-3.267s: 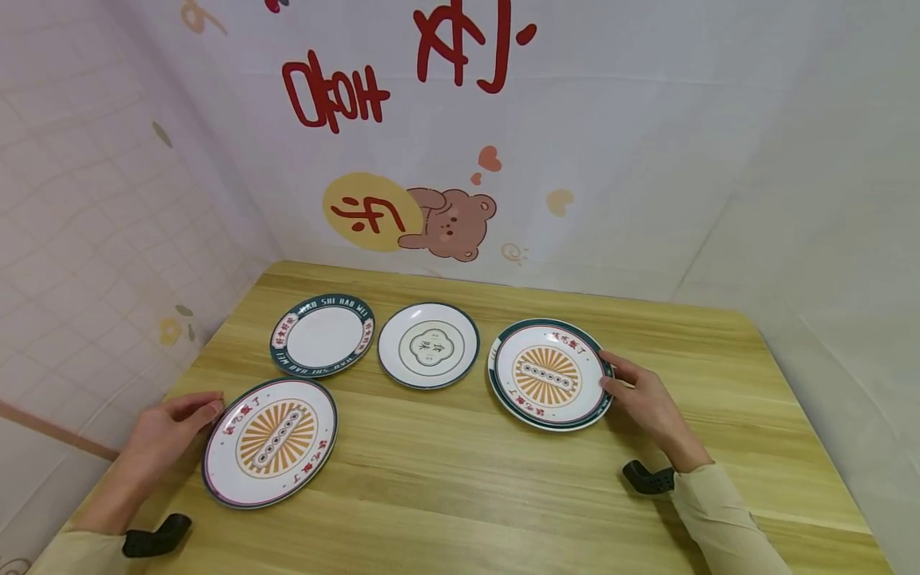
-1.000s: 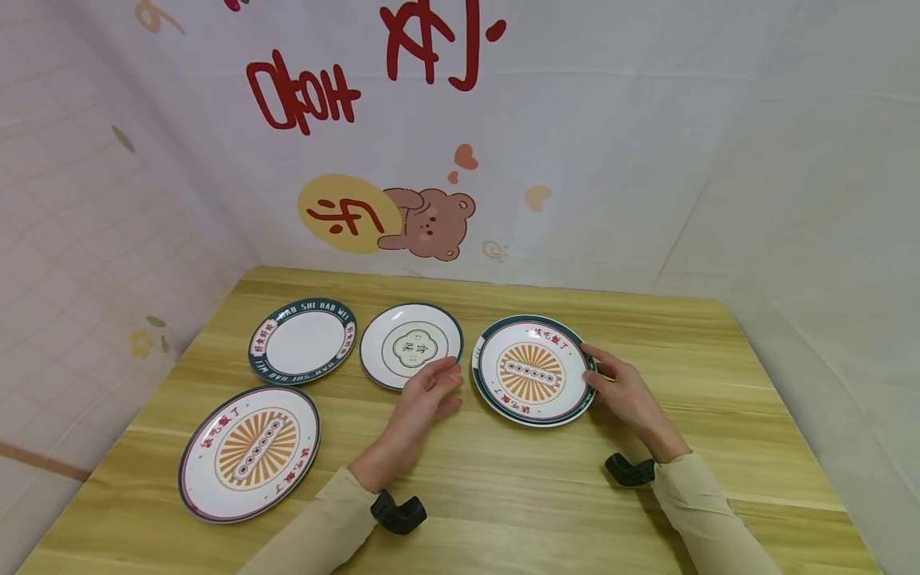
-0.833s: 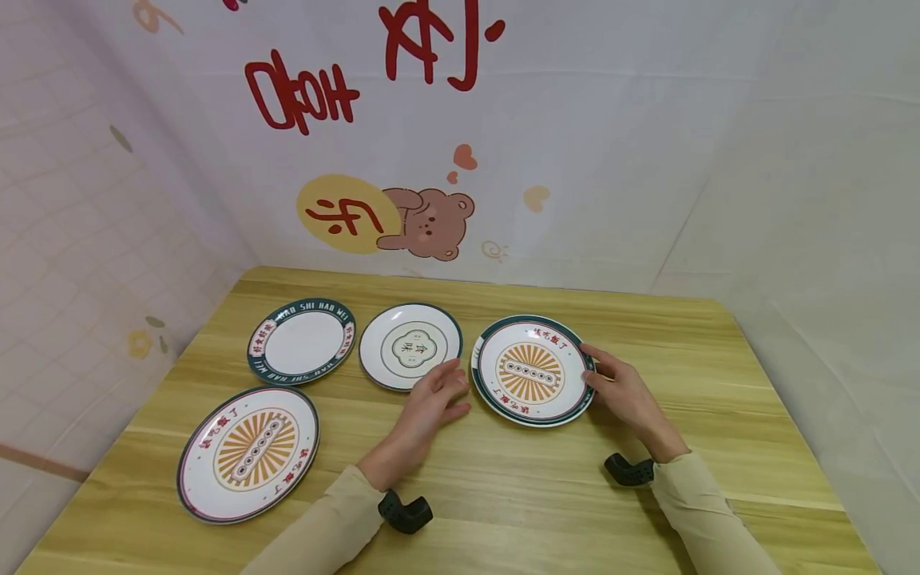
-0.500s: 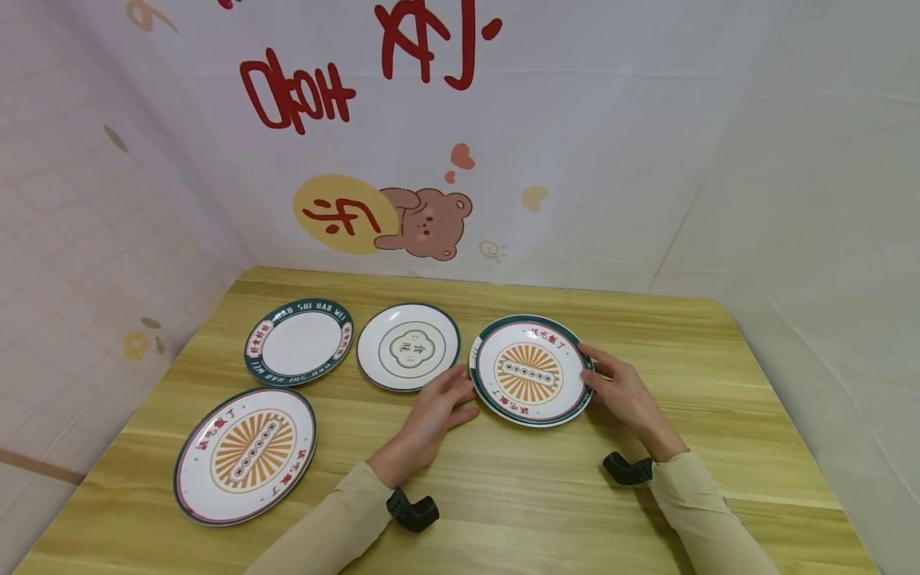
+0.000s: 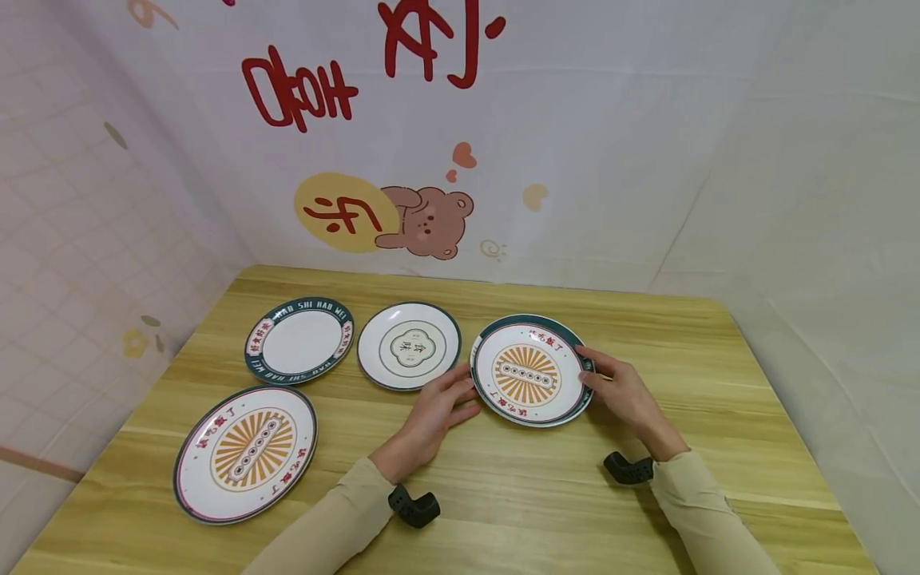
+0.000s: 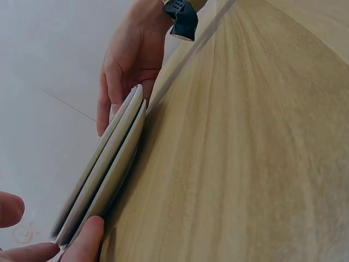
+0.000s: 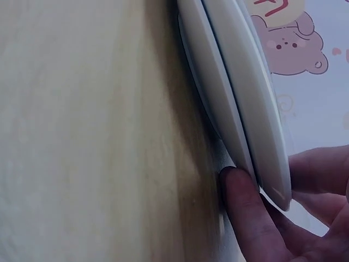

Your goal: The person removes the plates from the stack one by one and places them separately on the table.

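We see a stack of plates [image 5: 527, 383] on the right half of the wooden table [image 5: 546, 503], with one hand at each side of it. The top plate carries an orange sunburst and red characters; a green rim shows beyond its far edge, and from the left wrist we count three edges in the pile. The right hand [image 5: 627, 394] pinches the rim at the right, thumb and fingers bent around it. The left hand [image 5: 434, 409] is loosely curled at the opposite rim — we see its fingertips holding the edge from two sides. How firmly either hand grips, we cannot tell.

To the left lie a white emblem plate [image 5: 410, 348], a green-rimmed plate [image 5: 302, 343] lettered HAO SHI HAO WEI, and, nearest us, a sunburst plate [image 5: 246, 455]. Behind the table hangs a pale backdrop [image 5: 618, 160] — a cartoon bear [image 5: 437, 225] is printed on it.
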`<state>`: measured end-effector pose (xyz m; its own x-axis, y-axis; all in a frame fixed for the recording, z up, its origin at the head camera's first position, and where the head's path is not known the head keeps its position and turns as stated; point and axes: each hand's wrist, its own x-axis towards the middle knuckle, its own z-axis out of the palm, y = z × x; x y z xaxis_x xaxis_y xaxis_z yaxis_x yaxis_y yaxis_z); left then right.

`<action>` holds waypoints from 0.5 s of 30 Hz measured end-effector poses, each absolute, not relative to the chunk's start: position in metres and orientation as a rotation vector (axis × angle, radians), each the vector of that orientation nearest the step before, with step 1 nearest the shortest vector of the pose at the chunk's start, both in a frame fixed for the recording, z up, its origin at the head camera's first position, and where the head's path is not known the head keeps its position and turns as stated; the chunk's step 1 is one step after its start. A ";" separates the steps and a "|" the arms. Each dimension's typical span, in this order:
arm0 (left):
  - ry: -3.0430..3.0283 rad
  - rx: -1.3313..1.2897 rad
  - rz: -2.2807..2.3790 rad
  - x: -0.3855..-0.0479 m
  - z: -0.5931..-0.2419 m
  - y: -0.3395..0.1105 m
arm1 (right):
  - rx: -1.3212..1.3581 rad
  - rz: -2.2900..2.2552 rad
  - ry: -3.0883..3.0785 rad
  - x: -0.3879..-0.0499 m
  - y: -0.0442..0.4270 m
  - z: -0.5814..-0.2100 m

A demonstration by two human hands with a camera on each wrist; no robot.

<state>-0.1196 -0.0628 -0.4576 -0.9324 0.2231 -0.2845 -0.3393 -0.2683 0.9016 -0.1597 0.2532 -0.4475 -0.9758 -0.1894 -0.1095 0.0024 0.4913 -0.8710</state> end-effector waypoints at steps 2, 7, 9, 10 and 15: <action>1.641 -0.137 2.247 -0.120 -0.458 -0.063 | -0.172 -1.484 2.549 -0.160 0.254 -0.448; 1.651 -0.133 2.249 -0.121 -0.460 -0.063 | -0.181 -1.484 2.544 -0.160 0.253 -0.448; 1.657 -0.127 2.252 -0.121 -0.461 -0.063 | -0.181 -1.462 2.554 -0.160 0.252 -0.448; 1.660 -0.126 2.253 -0.121 -0.462 -0.063 | -0.179 -1.452 2.559 -0.160 0.252 -0.448; 1.698 -0.109 2.260 -0.120 -0.463 -0.062 | -0.178 -1.445 2.562 -0.161 0.252 -0.449</action>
<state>-0.1203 -0.0621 -0.4628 -0.9486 0.2008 -0.2447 -0.2909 -0.2481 0.9240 -0.1607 0.2519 -0.4489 -0.9738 -0.1989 -0.1101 -0.0087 0.5166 -0.8562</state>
